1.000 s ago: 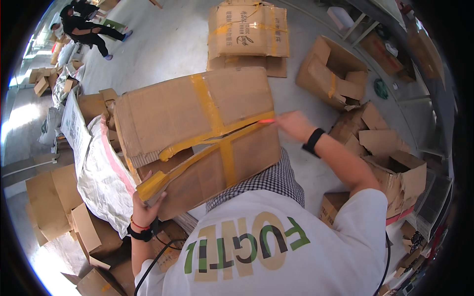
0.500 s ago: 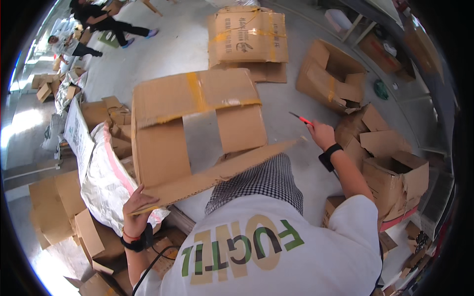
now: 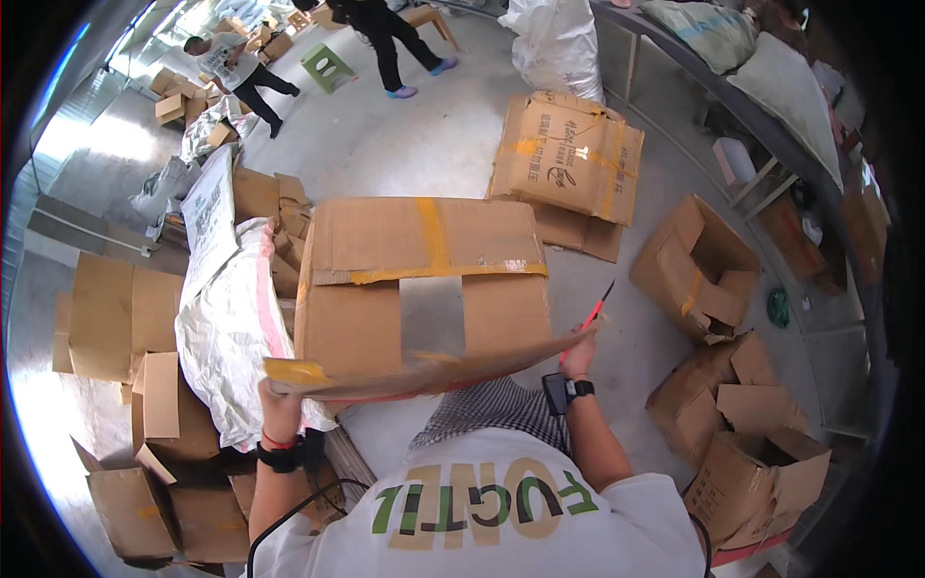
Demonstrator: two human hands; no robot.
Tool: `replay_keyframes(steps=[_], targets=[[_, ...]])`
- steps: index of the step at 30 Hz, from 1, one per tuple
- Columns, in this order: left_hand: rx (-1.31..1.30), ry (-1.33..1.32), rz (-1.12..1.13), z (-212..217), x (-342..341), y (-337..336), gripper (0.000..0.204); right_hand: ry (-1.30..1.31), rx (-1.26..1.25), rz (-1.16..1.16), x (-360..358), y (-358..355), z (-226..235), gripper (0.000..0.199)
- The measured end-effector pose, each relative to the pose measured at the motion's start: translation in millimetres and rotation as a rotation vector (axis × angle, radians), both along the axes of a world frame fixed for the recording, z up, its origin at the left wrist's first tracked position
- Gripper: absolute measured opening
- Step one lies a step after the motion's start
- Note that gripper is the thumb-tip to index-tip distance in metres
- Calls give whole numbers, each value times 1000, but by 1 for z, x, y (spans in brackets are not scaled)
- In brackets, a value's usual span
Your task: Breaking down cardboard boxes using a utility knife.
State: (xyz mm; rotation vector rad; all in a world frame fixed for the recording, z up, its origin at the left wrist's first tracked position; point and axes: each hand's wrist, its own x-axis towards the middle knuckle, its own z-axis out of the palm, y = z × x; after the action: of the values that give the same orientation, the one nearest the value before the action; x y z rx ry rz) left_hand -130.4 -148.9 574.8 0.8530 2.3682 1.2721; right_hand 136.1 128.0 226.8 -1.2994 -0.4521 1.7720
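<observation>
A large brown cardboard box point(image 3: 366, 337) with yellow tape is held up in front of my body. Between its far flaps, a gap shows the grey floor. My left hand point(image 3: 280, 412) grips the near left corner, its fingers partly hidden by the cardboard. At the near right corner, my right hand point(image 3: 578, 354) is closed around a slim red-handled tool with a dark pointed tip point(image 3: 594, 310), and rests against the box edge. Whether that tool is a knife or a screwdriver I cannot tell.
Flattened cartons point(image 3: 568, 154) lie ahead to the right. Open boxes point(image 3: 699, 265) stand along the right side. To my left are a white woven sack point(image 3: 231, 337) and more cartons point(image 3: 125, 318). Two people and a green stool point(image 3: 328, 67) are farther back.
My right hand has come inward with the red tool to the box's right corner. The near flap has risen toward the box. The view has shifted, showing more of the room ahead.
</observation>
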Motion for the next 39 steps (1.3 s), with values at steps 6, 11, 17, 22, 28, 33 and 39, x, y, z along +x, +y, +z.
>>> replay_keyframes(steps=[6, 11, 17, 22, 28, 33, 39], targets=[[95, 158, 426, 26, -60, -86, 41, 354, 19, 269, -72, -53, 147, 41], [-118, 576, 222, 79, -2, -20, 43, 178, 301, 826, -95, -98, 143, 50], [-561, 119, -514, 36, -18, 67, 42, 297, 393, 984, -105, -121, 171, 49], [-1010, -294, -576, 20, -45, 113, 57, 400, 362, 1155, -92, -132, 187, 45], [-1834, -821, -689, -68, -49, 98, 84, 462, 733, 1361, -77, -134, 208, 37], [-805, -1044, -523, -217, -23, 123, 94, 443, 866, 1397, -54, -117, 247, 33], [-387, -1367, -365, -240, 65, 118, 90, 458, 740, 1181, -32, -122, 224, 30]])
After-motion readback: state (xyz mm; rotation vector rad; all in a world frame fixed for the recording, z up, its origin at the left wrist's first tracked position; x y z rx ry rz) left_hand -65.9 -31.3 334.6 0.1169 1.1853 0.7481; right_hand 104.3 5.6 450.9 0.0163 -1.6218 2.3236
